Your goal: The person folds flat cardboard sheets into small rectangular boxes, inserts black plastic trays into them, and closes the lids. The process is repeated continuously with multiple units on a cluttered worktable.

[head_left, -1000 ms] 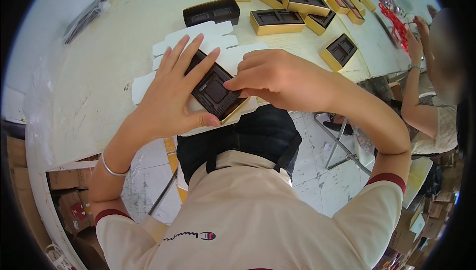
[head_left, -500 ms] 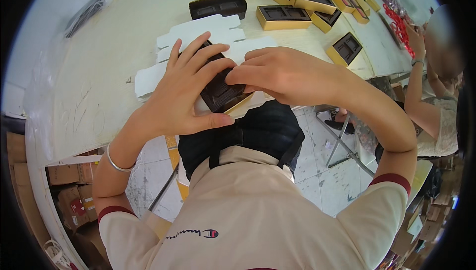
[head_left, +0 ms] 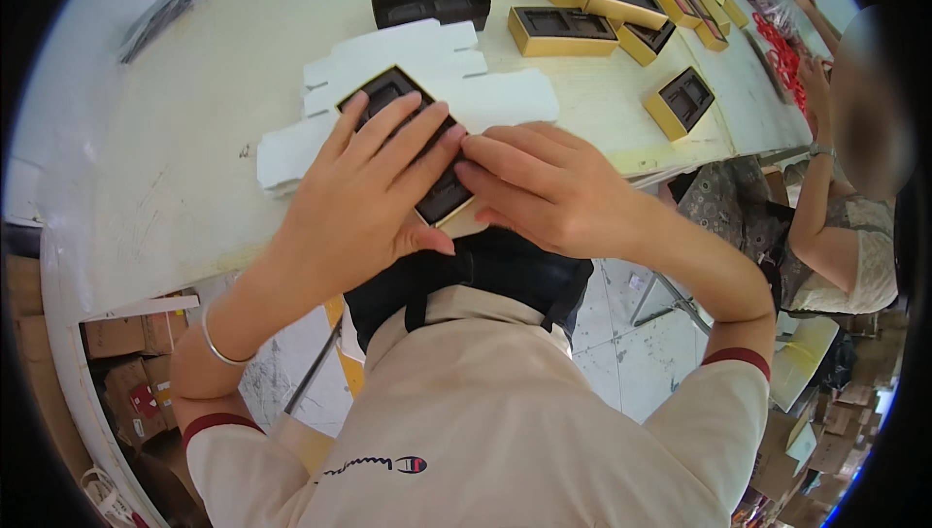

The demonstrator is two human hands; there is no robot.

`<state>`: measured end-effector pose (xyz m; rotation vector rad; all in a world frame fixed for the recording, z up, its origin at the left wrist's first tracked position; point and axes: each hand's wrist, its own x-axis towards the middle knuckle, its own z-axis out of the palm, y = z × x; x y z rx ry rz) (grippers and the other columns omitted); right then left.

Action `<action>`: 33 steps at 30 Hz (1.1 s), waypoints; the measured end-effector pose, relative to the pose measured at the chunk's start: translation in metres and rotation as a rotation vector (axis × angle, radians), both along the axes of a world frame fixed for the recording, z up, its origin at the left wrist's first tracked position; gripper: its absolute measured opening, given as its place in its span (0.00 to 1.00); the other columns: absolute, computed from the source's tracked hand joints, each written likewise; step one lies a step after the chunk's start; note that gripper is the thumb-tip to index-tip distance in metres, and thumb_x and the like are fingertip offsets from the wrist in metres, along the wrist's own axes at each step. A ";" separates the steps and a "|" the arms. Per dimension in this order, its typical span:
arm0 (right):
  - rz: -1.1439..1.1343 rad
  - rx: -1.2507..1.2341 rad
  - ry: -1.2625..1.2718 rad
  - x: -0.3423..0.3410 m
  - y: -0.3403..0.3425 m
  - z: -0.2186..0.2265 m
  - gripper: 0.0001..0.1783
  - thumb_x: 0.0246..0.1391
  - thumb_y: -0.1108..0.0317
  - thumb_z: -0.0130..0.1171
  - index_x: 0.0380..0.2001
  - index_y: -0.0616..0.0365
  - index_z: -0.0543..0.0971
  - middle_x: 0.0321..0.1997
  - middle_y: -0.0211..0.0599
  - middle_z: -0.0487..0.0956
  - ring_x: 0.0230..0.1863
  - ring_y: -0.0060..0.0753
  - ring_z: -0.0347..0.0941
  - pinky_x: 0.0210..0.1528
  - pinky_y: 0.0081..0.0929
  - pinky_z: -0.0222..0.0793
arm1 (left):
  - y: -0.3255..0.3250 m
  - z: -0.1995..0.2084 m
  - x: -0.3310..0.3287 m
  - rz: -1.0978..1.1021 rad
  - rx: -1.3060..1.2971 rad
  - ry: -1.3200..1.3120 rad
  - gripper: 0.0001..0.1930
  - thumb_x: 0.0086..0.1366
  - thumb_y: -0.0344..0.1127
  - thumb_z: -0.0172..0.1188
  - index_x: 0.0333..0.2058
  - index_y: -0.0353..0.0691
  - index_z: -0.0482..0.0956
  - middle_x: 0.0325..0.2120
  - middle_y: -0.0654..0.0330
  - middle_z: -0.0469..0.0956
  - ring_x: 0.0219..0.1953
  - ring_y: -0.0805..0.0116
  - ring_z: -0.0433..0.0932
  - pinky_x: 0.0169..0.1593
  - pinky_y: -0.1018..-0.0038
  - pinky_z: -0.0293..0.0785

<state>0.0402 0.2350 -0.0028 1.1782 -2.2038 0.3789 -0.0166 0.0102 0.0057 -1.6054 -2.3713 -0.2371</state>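
Note:
A gold box [head_left: 436, 221] with a black plastic tray [head_left: 386, 89] inside lies slantwise at the table's near edge, partly over white folded card sheets [head_left: 510, 94]. My left hand [head_left: 354, 183] lies across it, fingers stretched over the tray and thumb apart beside the near corner. At the right side of the box, my right hand [head_left: 553, 186] has its thumb and fingers bent together on the rim. The two hands meet there, and they hide the tray's middle and much of the right edge.
Beyond the card stands a loose black tray [head_left: 432, 6]. Gold boxes with black trays [head_left: 563, 35] are heaped at the far right, and one gold box [head_left: 678, 106] lies apart. A co-worker's hand [head_left: 814, 86] is near red ribbon [head_left: 780, 54]. Cardboard cartons [head_left: 121, 337] sit under the table's left.
My left fingers have drawn closer together and lie farther over the tray. My right hand has shifted slightly down along the box's right side, its wrist lower. The co-worker's arms have moved.

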 end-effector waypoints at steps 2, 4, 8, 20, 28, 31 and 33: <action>-0.081 -0.039 -0.004 0.008 -0.002 -0.013 0.20 0.39 0.65 0.65 0.37 0.66 0.77 0.47 0.43 0.73 0.45 0.40 0.72 0.42 0.33 0.70 | 0.002 0.006 0.004 0.023 -0.113 0.008 0.47 0.55 0.72 0.40 0.59 0.35 0.65 0.61 0.52 0.61 0.65 0.51 0.57 0.67 0.55 0.50; -0.113 -0.054 -0.019 0.007 -0.002 -0.013 0.21 0.40 0.64 0.65 0.38 0.66 0.78 0.48 0.45 0.73 0.47 0.43 0.72 0.43 0.33 0.71 | -0.001 0.004 0.006 0.022 -0.068 -0.076 0.47 0.55 0.71 0.41 0.61 0.34 0.62 0.62 0.52 0.61 0.65 0.50 0.56 0.67 0.53 0.47; -0.166 -0.162 -0.184 0.015 0.001 -0.003 0.28 0.42 0.56 0.67 0.42 0.66 0.77 0.53 0.52 0.70 0.48 0.51 0.71 0.46 0.37 0.70 | -0.010 0.023 -0.003 0.055 -0.041 -0.010 0.47 0.57 0.69 0.44 0.63 0.33 0.58 0.63 0.51 0.59 0.67 0.51 0.53 0.68 0.48 0.40; -0.348 -0.265 -0.379 0.023 -0.016 0.000 0.33 0.44 0.65 0.62 0.55 0.67 0.68 0.53 0.59 0.67 0.49 0.59 0.68 0.53 0.42 0.66 | -0.025 0.034 -0.006 0.102 0.249 -0.263 0.38 0.62 0.65 0.46 0.56 0.36 0.69 0.59 0.50 0.64 0.64 0.50 0.59 0.68 0.49 0.42; -0.537 -0.165 -0.232 -0.020 0.095 0.033 0.32 0.46 0.73 0.59 0.58 0.63 0.67 0.58 0.53 0.70 0.59 0.51 0.67 0.62 0.36 0.61 | -0.052 0.017 -0.010 0.130 0.346 -0.370 0.20 0.56 0.36 0.58 0.47 0.36 0.76 0.54 0.52 0.70 0.61 0.50 0.62 0.65 0.58 0.54; -0.618 -0.179 -0.155 -0.056 0.147 0.053 0.29 0.46 0.68 0.59 0.54 0.64 0.72 0.53 0.48 0.75 0.54 0.40 0.71 0.56 0.29 0.65 | -0.050 0.015 -0.005 0.130 0.328 -0.414 0.23 0.50 0.38 0.67 0.46 0.39 0.77 0.53 0.53 0.71 0.59 0.51 0.64 0.63 0.60 0.57; -0.728 -0.260 -0.415 -0.086 0.183 0.064 0.28 0.48 0.63 0.58 0.53 0.64 0.73 0.50 0.45 0.77 0.50 0.35 0.74 0.52 0.27 0.66 | -0.049 0.017 0.001 0.109 0.245 -0.445 0.26 0.48 0.42 0.70 0.47 0.41 0.77 0.53 0.53 0.71 0.58 0.51 0.65 0.62 0.61 0.58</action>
